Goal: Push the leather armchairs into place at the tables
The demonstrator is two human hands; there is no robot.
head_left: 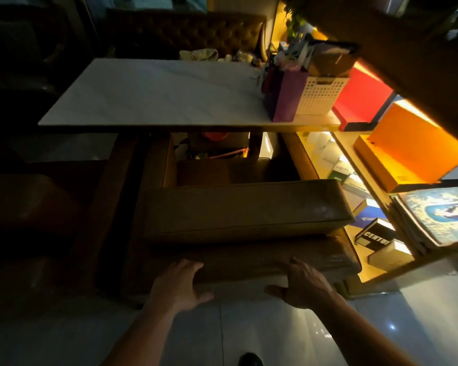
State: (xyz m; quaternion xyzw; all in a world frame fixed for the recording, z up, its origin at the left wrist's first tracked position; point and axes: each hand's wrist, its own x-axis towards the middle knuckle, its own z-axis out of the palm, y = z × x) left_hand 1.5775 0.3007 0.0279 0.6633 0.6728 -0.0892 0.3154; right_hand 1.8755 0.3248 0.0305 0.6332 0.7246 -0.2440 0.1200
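Shoe tip (pixel 250 359) shows at the bottom edge, on the pale glossy floor (pixel 249 320). Above it I see both forearms reaching forward. My left hand (pixel 179 282) lies with fingers straight and spread, fingertips on the lower back edge of the armchair (pixel 243 212), thumb out to the right; that grip is flat, curled round nothing. My right hand (pixel 306 283) is the same: fingers straight against the chair's back, thumb pointing left, grip spread and pressing rather than pinching.

The armchair is brown leather, its padded backrest toward me and its seat facing away. Its front end sits under the near edge of the counter (pixel 148 93), a pale marble-look slab, with the arms running in beneath it. A second, darker chair (pixel 29 215) stands just to the left, hard to read in the dim light.

To the right, a lit shelf (pixel 352 159) runs beside the chair, holding a black box (pixel 375 235) with white lettering, a stack of magazines (pixel 434 217), and orange (pixel 407 151) and red (pixel 362 96) boxes.

On the counter's far right end stand a purple bag (pixel 283 96) and, touching it, a white basket (pixel 320 95) with a dark box on top. Beyond the counter is a tufted brown sofa (pixel 185 33) with some pale crumpled things on the seat, too dim to name.
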